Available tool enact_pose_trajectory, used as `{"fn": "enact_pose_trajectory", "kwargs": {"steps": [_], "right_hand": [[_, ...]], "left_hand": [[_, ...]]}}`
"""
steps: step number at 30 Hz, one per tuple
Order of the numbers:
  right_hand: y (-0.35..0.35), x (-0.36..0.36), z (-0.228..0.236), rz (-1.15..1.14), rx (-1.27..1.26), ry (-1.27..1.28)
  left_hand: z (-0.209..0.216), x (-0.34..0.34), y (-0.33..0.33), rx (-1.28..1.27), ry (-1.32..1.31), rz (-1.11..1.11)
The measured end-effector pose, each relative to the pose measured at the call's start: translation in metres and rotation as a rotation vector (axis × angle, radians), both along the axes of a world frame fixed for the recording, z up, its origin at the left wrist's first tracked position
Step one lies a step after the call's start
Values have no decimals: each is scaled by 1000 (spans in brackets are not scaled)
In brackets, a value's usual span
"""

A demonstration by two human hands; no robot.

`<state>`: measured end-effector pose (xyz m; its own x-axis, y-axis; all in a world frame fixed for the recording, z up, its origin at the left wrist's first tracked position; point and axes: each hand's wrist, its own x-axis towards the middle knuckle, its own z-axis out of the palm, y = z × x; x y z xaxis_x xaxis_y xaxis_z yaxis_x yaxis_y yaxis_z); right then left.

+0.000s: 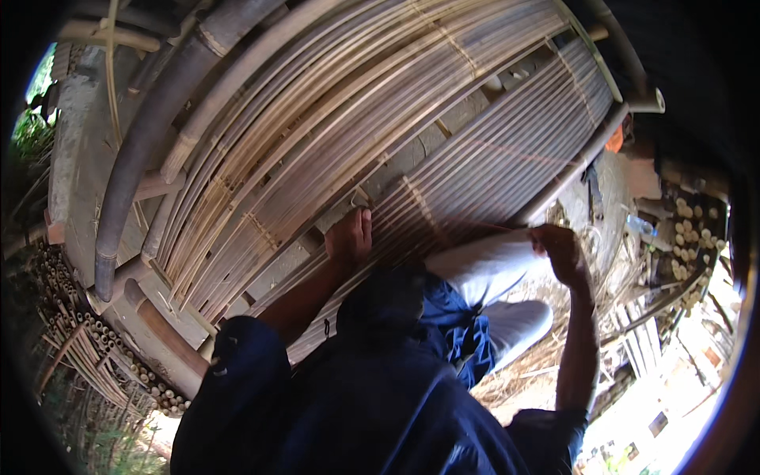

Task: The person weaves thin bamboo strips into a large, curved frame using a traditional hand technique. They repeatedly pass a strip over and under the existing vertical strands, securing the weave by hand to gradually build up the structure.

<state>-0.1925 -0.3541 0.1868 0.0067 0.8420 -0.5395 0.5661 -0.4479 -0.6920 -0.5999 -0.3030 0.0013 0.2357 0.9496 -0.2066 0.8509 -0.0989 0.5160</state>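
Note:
A panel of thin, parallel bamboo slats (pixel 483 170) lies in front of me, tied across with narrow cross strips. My left hand (pixel 348 236) is closed at the slats' inner edge, fingers pressed together; what they pinch is hidden. Off to the right, above my light-coloured trouser leg (pixel 491 261), I hold my right hand (pixel 560 252) raised with the fingers pinched. From it a fine red string (pixel 495 227) runs left towards the slats, taut and barely visible. Beyond a gap lies a second, larger slatted section (pixel 340 119).
Thick bamboo poles (pixel 131 174) frame the left side, and another pole (pixel 586 162) borders the slats at right. Cut bamboo stalks are stacked at left (pixel 131 356) and right (pixel 693 237). A clear plastic bottle (pixel 641 226) lies near the right stack, with straw-like shavings (pixel 526 388) below.

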Motion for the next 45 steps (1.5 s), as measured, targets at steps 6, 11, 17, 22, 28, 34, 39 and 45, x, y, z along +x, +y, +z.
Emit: {"fn": "enact_pose_trajectory", "kwargs": {"steps": [6,11,17,22,28,34,39,45], "right_hand": [[-94,45,37,-644,-138,317],[-229,177,-42,-464,-70,-996],[6,132,-65,-320,79,-762],[73,185,-135,13,90,-851],[114,208,-88,-901,539,822],[185,276,74,-1104,936,174],[247,160,-13,-285,611,-860],[225,-46,-122,515,11,-638]], "left_hand": [[42,20,20,241,-263,-27],[47,104,68,223,-400,-184],[1,178,98,102,-24,-4],[-4,183,95,93,151,-77],[-4,177,95,70,265,-58],[11,201,104,-170,255,10],[26,197,112,-288,312,64],[30,196,116,-304,252,-32]]}}
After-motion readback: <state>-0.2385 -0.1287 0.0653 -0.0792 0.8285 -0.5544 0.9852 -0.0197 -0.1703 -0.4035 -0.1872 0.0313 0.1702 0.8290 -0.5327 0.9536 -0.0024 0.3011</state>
